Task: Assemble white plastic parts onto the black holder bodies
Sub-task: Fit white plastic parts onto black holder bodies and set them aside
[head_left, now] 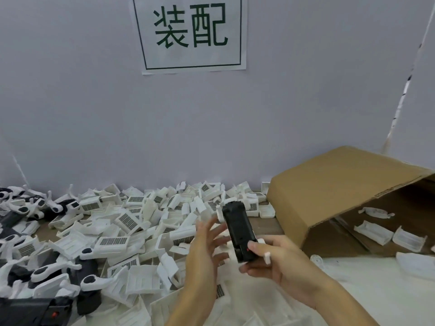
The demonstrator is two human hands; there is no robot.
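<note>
In the head view, a black holder body [239,231] is held up above the table, its long axis tilted away from the person, probably so that its face is presented for a white part to be fitted. Its near end is gripped by the right hand [280,262], whose fingers and thumb are curled round it; a small white piece [267,257] is seen by the thumb, though whether it is already attached cannot be told. The left hand [207,250] is held just beside the body, fingers spread and nearly straight, and nothing is seen to be grasped in it; whether its fingertips touch the body is blurred.

A large heap of white plastic parts [131,222] is spread over the table behind and to the left, evidently kept within easy reach as stock. Assembled black-and-white units [47,271] are gathered at the far left. A cardboard box [329,189] is laid on its side at the right, with a few white parts inside. A sign [190,34] is fixed to the wall.
</note>
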